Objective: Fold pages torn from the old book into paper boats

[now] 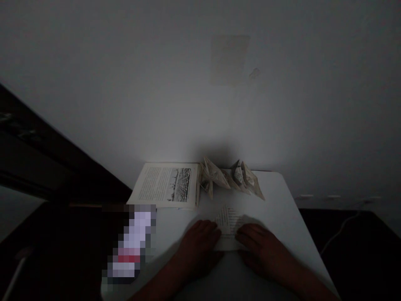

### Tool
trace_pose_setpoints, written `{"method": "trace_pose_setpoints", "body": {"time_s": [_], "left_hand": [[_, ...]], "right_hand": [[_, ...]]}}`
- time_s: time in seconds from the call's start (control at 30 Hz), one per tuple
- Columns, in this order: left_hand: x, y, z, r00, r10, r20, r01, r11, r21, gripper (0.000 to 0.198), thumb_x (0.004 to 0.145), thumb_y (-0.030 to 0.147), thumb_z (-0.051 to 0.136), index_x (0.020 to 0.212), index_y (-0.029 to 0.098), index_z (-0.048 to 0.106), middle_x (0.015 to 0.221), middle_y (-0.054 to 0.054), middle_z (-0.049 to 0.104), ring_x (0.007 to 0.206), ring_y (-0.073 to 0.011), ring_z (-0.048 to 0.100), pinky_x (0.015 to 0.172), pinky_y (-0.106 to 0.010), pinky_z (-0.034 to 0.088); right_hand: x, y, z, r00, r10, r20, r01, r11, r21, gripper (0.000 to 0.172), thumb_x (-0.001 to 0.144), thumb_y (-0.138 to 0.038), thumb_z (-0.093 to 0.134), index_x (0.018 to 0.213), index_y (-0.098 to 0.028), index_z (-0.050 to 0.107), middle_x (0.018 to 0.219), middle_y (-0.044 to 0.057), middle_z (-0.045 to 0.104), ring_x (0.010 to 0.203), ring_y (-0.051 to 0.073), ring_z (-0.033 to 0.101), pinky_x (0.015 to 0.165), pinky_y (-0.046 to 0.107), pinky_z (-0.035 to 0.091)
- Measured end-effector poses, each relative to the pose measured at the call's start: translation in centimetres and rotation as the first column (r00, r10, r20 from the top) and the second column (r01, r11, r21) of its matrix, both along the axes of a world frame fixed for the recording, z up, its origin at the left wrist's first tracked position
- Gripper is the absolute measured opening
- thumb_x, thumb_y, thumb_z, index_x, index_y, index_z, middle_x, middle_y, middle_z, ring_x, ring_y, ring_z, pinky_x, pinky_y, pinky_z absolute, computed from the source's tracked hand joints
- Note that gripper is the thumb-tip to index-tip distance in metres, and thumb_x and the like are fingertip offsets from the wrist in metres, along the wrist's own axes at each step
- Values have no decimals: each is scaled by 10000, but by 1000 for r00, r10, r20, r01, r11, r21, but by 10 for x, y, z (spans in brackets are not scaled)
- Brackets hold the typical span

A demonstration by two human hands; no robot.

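Observation:
A printed page folded to a pointed, triangular top with a flat strip below (228, 228) lies near the front of the small white table. My left hand (202, 242) presses and grips its left side, fingers together on top and thumb at the lower edge. At the right side, my right hand (255, 242) holds it the same way, with the fingers bent over the paper. Just behind stand several paper boats, one at the left (216, 173) and another at the right (248, 177), all of printed paper. The room is dim, so the finger details are faint.
An open book or stack of printed pages (156, 182) lies at the table's back left, its picture facing up. A blurred-out phone-like object (134, 238) rests along the left edge. Behind the white table (278, 192) rises a wall (156, 83); a pale cable (340, 230) hangs at right.

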State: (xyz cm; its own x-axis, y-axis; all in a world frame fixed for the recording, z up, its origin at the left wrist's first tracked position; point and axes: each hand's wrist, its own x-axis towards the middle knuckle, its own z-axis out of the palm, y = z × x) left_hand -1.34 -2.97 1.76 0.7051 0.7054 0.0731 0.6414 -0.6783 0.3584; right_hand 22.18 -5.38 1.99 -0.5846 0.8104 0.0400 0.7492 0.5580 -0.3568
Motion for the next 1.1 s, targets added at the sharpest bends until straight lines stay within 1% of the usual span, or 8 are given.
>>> {"method": "trace_pose_setpoints", "body": {"time_s": [0.1, 0.2, 0.3, 0.4, 0.53, 0.77, 0.9, 1.1], "left_hand": [[7, 1, 1, 1000, 22, -22, -21, 1000, 21, 405, 734, 355, 634, 1082, 166, 547, 1112, -105, 563, 1017, -278, 492, 903, -428, 395], [11, 3, -1, 999, 16, -51, -14, 999, 41, 300, 745, 271, 617, 1018, 162, 557, 1057, -94, 563, 978, -259, 492, 891, -410, 394], [13, 4, -1, 995, 23, -94, -17, 998, 59, 159, 756, 180, 567, 913, 154, 566, 969, -81, 562, 902, -233, 494, 842, -382, 413], [15, 3, -2, 991, 35, -129, -24, 996, 86, 99, 760, 139, 530, 853, 144, 564, 906, -80, 553, 864, -229, 486, 825, -377, 415], [19, 1, -5, 989, 24, -146, -9, 994, 105, 79, 760, 129, 527, 829, 143, 564, 885, -80, 550, 873, -229, 480, 844, -374, 406], [21, 7, -5, 990, 5, -142, 4, 998, 64, 35, 801, 141, 531, 790, 153, 562, 858, -64, 553, 812, -199, 486, 750, -335, 431], [22, 15, -4, 994, 0, -110, 6, 999, 50, 92, 817, 161, 538, 735, 158, 580, 796, -51, 554, 781, -180, 490, 699, -296, 423], [24, 24, -3, 989, -14, -144, 17, 1000, 18, 113, 814, 229, 573, 727, 167, 608, 772, -43, 572, 767, -181, 509, 672, -294, 413]], "right_hand": [[-1, 0, -3, 1000, 25, -1, -25, 998, 56, 255, 779, -141, 523, 1014, -167, 619, 998, 88, 630, 945, 238, 543, 856, 398, 436], [-1, 0, -7, 1000, 26, -18, -24, 994, 110, 209, 809, -131, 498, 969, -162, 630, 943, 91, 633, 902, 228, 549, 817, 385, 448], [1, 1, -10, 999, 1, -35, 3, 994, 109, 199, 844, -146, 474, 964, -169, 631, 922, 91, 622, 880, 218, 552, 776, 364, 463], [1, 1, -9, 998, -40, -48, 45, 994, 103, 201, 833, -148, 485, 977, -172, 624, 972, 103, 599, 892, 225, 544, 755, 361, 474], [-1, 3, -5, 998, -56, -42, 60, 994, 88, 200, 807, -127, 503, 958, -179, 623, 998, 105, 582, 908, 236, 535, 766, 374, 478], [-4, 7, -4, 995, -97, 3, 97, 994, 51, 171, 871, -181, 477, 935, -194, 635, 930, 78, 601, 857, 221, 546, 752, 358, 472], [-6, 9, -6, 993, -118, 6, 118, 993, 9, 147, 863, -181, 500, 890, -193, 644, 835, 53, 628, 806, 209, 566, 750, 343, 465], [-8, 12, -4, 989, -145, -22, 145, 989, 4, 155, 842, -193, 525, 928, -193, 654, 863, 60, 668, 812, 223, 597, 748, 348, 462]]}}
